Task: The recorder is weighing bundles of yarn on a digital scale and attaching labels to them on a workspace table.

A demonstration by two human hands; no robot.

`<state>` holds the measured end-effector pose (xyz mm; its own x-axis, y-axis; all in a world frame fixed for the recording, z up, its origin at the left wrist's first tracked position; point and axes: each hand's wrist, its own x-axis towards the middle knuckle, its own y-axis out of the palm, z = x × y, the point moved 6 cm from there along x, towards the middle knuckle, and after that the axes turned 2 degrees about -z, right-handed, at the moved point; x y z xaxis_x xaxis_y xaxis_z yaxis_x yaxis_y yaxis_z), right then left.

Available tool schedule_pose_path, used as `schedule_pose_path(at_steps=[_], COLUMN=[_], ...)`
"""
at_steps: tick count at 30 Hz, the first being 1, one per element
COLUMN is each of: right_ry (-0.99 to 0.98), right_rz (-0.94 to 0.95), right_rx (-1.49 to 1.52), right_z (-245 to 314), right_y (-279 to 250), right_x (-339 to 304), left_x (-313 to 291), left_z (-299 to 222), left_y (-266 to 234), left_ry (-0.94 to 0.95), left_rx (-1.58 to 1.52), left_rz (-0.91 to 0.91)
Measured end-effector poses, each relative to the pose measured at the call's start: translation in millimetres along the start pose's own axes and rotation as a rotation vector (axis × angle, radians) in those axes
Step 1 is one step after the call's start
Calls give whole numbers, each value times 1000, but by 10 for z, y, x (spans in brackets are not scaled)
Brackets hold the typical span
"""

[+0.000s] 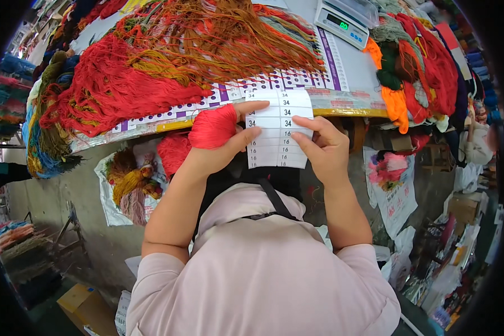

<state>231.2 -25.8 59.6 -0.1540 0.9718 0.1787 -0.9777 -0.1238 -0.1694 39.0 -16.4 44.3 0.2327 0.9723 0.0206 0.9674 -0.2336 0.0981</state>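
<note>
Label sheet (270,143), white, printed: between both hands, at table edge (361,112) | Left hand (223,152): forefinger and thumb moderately apart, on sheet's left side; red yarn bundle (213,127) against hand | Right hand (327,150): forefinger and thumb narrowly parted, holding right side

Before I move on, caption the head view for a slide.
Left hand with a red thread bundle and right hand hold a white paper label sheet near heaped multicoloured yarn.
</note>
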Motion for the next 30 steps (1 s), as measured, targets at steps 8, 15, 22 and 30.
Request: schedule_pose_path(at_steps=[8, 15, 22, 30], right_ry=[108, 65, 3, -285], right_rz=[-56, -91, -175, -270], right_rx=[71, 51, -97, -572], right_z=[-45, -13, -96, 263], right_y=[67, 91, 30, 24], right_x=[40, 105, 159, 223], left_x=[-14, 14, 89, 114], left_z=[15, -8, -62, -17], left_y=[-79, -126, -127, -142], left_ry=[44, -18, 197, 331], left_rx=[181, 178, 416, 375], left_rz=[-57, -57, -162, -231])
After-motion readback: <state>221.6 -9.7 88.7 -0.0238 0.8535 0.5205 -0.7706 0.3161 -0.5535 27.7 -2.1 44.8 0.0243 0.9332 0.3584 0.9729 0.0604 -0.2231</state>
